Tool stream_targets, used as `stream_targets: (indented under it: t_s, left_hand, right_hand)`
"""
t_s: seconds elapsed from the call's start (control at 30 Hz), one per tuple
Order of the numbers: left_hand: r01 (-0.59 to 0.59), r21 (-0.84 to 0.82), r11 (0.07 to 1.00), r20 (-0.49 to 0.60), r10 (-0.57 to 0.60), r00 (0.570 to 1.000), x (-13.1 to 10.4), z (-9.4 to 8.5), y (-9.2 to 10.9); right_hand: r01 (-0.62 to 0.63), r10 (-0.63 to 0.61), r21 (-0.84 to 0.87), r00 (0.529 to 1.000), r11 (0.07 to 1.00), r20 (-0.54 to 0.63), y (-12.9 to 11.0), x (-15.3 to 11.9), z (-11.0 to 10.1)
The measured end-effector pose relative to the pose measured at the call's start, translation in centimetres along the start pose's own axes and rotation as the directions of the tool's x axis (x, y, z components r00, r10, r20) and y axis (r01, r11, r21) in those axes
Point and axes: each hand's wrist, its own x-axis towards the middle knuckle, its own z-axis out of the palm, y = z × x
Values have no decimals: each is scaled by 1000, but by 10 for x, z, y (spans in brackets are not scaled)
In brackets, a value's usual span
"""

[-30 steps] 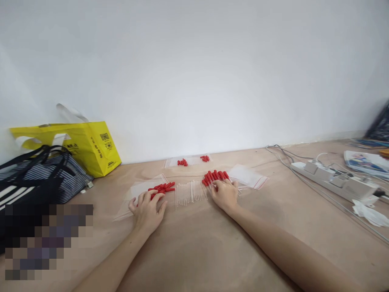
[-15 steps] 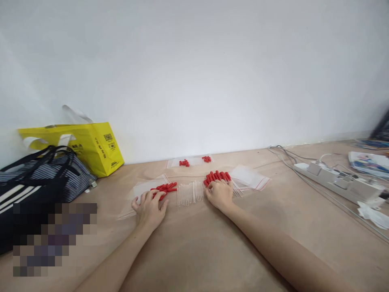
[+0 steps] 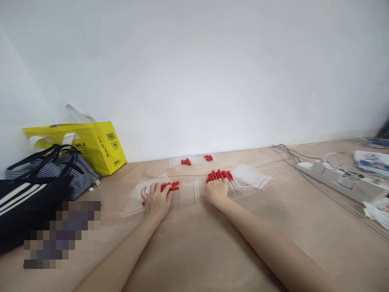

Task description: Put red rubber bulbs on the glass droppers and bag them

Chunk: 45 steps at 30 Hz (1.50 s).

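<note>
Sticks [image 3: 193, 191]: thin and clear, lying side by side in a row on the table [image 3: 194, 251], between the left hand [image 3: 157, 201] and the right hand [image 3: 216, 191].
Right red bits [image 3: 218, 175]: packed close together in a slanting row, just past the right hand. Thin, clear ends [image 3: 237, 189] poke out below them.
Left red bits [image 3: 170, 186]: in a loose pile by the left hand, partly covered by its fingers.
Right hand: curled up small against the near side of the right red bits. Its fingertips are tucked out of sight, so one cannot tell if it grips any.
Left hand: fingers spread and bent over the left red bits, touching them. One cannot tell if it is pinching any.
Left clear bag [image 3: 138, 192]: flat, under and beside the left pile.
Right clear bag [image 3: 252, 177]: flat, with a red line near its edge, just beside the right red bits.
Far bag [image 3: 199, 160]: flat and see-through, near the wall [image 3: 194, 81], with two little red bunches [image 3: 186, 162] showing.
Bags at the left: a yellow bag [image 3: 105, 148] stands by the wall. A striped bag [image 3: 82, 174] and a black bag [image 3: 30, 202] with white stripes sit in front.
Plugs at the right: a long white power strip [image 3: 343, 182] with gray cords [image 3: 287, 156]. Something white and crumpled [image 3: 377, 213] lies near it.
</note>
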Motion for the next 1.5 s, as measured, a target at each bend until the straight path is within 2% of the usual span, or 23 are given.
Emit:
stream_targets:
  t_s: [0.1,0.23,0.37,0.43,0.53,0.67,0.87,0.93,1.0,1.07,1.2,1.37,1.5]
  left_hand:
    - [-80,56,995,45,78,996,5,4,4]
    - [-145,89,985,105,135,985,10,8,8]
    - [-157,77,985,103,149,984,14,12,8]
    - [-166,74,983,93,159,983,16,13,8]
    - [-182,71,981,63,178,982,19,13,9]
    - [-210,50,976,-7,211,977,17,7,12]
    - [-286,-54,957,-119,279,953,-16,-18,24]
    - [-356,-239,903,-166,323,932,-29,-31,33]
    - [-362,-370,855,-129,339,932,-38,-42,41]
    - [-352,-448,822,-42,374,927,-42,-50,47]
    - [-303,-497,813,100,400,911,-40,-50,48]
    - [-305,-507,806,85,399,913,-38,-44,50]
    - [-245,-540,805,95,347,933,-38,-45,54]
  right_hand:
    - [43,-43,-8,998,999,-52,12,-13,-7]
    - [211,-206,22,967,977,-147,36,-41,-7]
    - [462,-422,198,881,864,-216,57,-63,5]
    - [544,-490,262,837,797,-245,61,-70,10]
    - [595,-531,312,803,740,-271,62,-73,11]
    - [619,-561,353,785,701,-263,61,-73,8]
    - [586,-547,412,807,698,-222,63,-71,12]
    - [564,-527,426,822,707,-214,64,-71,12]
    - [537,-502,433,841,724,-204,63,-72,11]
    - [501,-469,443,863,744,-188,62,-72,9]
    - [410,-388,470,910,782,-148,58,-70,6]
    - [400,-396,445,912,801,-105,51,-66,8]
    - [370,-340,419,929,829,-148,48,-68,11]
